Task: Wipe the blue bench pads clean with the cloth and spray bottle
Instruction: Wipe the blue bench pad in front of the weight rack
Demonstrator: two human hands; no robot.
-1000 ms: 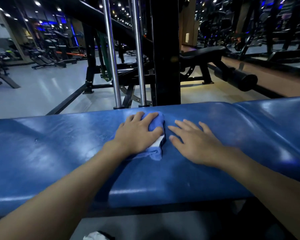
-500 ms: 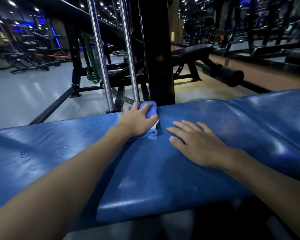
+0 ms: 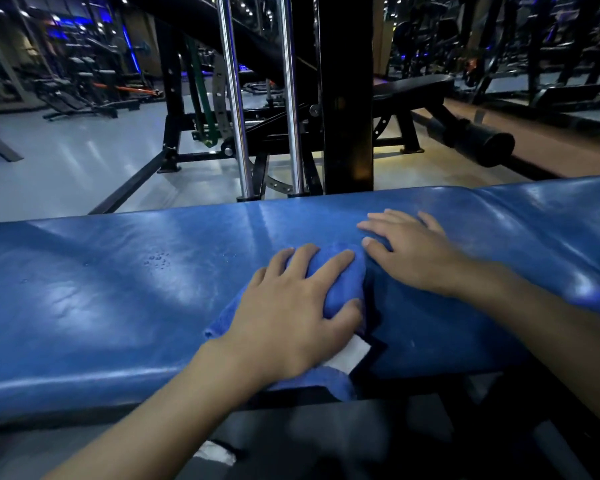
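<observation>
Back comes the left hand (image 3: pixel 291 317), dragging the cloth (image 3: pixel 340 282) from the far edge of the bench pad (image 3: pixel 118 306) to the near edge, right in front of the person. Its fingers are spread and curved over the bunched blue cloth, the thumb tucked against the cloth's side, so it grips the wad and presses it down on the pad. A white tag (image 3: pixel 349 355) on the cloth pokes out beneath the thumb, and the cloth's trailing end hangs over the pad's front lip.

Right hand (image 3: pixel 416 254) holds its spot from a moment ago: palm down, fingers straight and slightly fanned, lying flat on the pad just beyond the cloth, thumb tip almost touching it.

Small water drops (image 3: pixel 158 259) bead on the pad to the left of the cloth. A second blue pad (image 3: pixel 551 209) joins on at the right across a seam.

Behind the bench stand two chrome rods (image 3: pixel 234 98) and a thick black post (image 3: pixel 347 98), with a black bench (image 3: pixel 413 86) farther back. Something white (image 3: pixel 215 452) lies on the floor below; I can't tell what it is.
</observation>
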